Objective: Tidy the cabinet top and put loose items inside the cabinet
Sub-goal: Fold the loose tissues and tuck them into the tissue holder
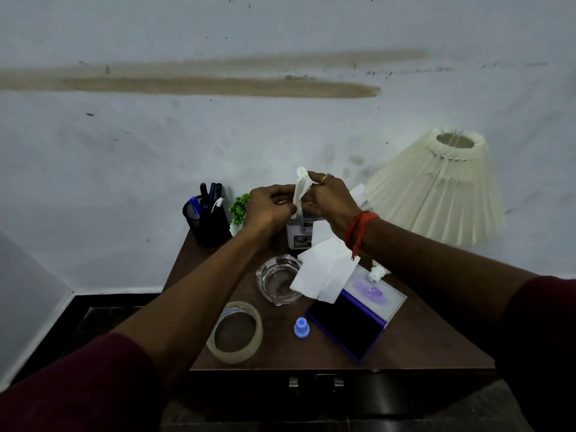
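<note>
Both hands are raised above the back of the brown cabinet top (414,335). My left hand (268,208) and my right hand (332,194) pinch a crumpled white tissue (301,187) between them. Below them a small white-grey box (300,233) stands partly hidden. On the top lie a white paper sheet (324,271), a glass ashtray (277,283), a roll of clear tape (235,332), a small blue cap (300,327), an open purple stamp pad (355,322) and a small white bottle (375,272).
A black mesh pen holder (207,218) with several pens and a small green plant (240,210) stand at the back left. A cream pleated lampshade (442,191) fills the back right. Two metal cabinet door handles (316,383) show under the front edge. A white wall is behind.
</note>
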Demonstrator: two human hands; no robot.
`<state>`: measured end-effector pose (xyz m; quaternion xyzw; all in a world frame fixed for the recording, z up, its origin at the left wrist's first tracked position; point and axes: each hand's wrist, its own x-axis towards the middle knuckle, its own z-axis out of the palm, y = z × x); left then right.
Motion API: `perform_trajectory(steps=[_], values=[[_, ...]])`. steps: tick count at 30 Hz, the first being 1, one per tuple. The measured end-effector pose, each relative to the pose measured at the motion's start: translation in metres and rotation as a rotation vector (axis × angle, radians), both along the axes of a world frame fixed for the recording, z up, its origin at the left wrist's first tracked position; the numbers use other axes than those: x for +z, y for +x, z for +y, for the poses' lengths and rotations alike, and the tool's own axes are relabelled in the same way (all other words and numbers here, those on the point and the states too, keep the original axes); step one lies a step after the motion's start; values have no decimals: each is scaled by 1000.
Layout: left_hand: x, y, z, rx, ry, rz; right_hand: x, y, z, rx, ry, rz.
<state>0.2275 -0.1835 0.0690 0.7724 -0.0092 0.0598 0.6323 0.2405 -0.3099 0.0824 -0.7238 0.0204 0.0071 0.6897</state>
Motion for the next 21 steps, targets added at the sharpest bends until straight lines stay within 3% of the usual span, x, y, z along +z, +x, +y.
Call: perform_trajectory(steps=[6,10,18,21], values=[[-12,10,-1,8,-66,39,-8,8,4,0,-25,49],[-19,14,0,33,-41,31,-11,9,6,-8,79,118],[-27,14,3,-6,-10,33,-17,11,6,14,62,173],[-26,14,3,-11,-38,46,-15,10,5,10,188,246]])
